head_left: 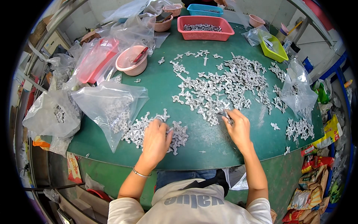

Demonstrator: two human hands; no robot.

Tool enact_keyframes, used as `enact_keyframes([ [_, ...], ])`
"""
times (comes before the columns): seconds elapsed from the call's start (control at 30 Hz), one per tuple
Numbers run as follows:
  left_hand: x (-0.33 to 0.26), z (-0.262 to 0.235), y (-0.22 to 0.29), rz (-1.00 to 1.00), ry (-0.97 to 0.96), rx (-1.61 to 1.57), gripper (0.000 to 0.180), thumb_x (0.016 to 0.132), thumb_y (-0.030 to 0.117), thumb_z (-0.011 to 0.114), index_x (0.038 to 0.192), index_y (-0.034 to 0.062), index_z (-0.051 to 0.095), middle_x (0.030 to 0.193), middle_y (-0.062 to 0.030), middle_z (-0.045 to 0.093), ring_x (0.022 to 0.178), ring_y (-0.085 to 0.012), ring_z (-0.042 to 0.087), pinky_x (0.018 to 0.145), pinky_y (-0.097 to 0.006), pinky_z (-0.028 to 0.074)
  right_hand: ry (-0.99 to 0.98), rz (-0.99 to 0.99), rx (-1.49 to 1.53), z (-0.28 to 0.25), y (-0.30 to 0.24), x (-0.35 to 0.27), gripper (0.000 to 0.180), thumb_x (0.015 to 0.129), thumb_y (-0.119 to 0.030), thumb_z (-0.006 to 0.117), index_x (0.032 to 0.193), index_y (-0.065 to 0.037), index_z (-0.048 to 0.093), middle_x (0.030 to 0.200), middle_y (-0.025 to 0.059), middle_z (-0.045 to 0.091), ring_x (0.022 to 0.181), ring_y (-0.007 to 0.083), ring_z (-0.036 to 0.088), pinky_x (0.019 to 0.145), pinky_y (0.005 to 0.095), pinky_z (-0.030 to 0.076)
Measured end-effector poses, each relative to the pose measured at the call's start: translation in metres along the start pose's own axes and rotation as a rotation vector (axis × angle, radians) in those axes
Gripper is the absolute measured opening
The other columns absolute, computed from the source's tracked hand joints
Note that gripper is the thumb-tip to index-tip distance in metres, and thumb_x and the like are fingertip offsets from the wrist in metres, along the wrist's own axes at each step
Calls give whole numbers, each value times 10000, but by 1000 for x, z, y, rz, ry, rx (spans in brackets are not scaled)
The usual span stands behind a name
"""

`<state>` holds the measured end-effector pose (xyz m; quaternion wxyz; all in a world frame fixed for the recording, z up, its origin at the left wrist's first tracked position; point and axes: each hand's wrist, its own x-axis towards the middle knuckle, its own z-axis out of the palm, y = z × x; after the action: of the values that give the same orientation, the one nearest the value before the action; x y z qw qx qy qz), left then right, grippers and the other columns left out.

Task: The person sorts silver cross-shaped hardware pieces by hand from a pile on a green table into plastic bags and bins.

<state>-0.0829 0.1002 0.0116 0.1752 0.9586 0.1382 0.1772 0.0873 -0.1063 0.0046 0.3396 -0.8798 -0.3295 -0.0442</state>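
Small grey metal castings with rounded lobes lie all over the green table (pixel 209 155). My left hand (pixel 154 140) is down on the smaller pile of castings (pixel 179 134) at the near left, its thumb apart from bent fingers whose tips are partly hidden. At the near edge of the large heap of castings (pixel 238 80), my right hand (pixel 238 127) is closed in a pinch on a grey metal casting (pixel 227 117). Beside my left hand, a clear plastic bag (pixel 115 100) lies with more castings in it.
A pink bowl (pixel 128 67) holds a red-handled tool. Farther back stand a red tray (pixel 205 35) of metal parts, a blue tray (pixel 194 9) and a lime-green tray (pixel 274 50). To the right are another plastic bag (pixel 298 87) and a small pile of castings (pixel 299 129).
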Motion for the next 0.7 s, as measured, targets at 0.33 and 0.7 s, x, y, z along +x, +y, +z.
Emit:
enact_keyframes([
  [0.33,1,-6,19,11,51,-278,240,730,20,658,947,2,555,942,-139,516,902,-313,507,798,-371,411,32,-2,83,3,22,7,222,712,-99,711,903,-17,633,815,124,641,684,287,603,612,354,463],
  [0.7,8,-3,61,64,-42,-762,343,724,-32,665,1055,6,582,928,-108,595,819,-209,580,733,-290,460,-21,392,884,-35,-28,-36,167,760,7,669,925,-5,642,670,-34,564,530,11,458,470,163,350],
])
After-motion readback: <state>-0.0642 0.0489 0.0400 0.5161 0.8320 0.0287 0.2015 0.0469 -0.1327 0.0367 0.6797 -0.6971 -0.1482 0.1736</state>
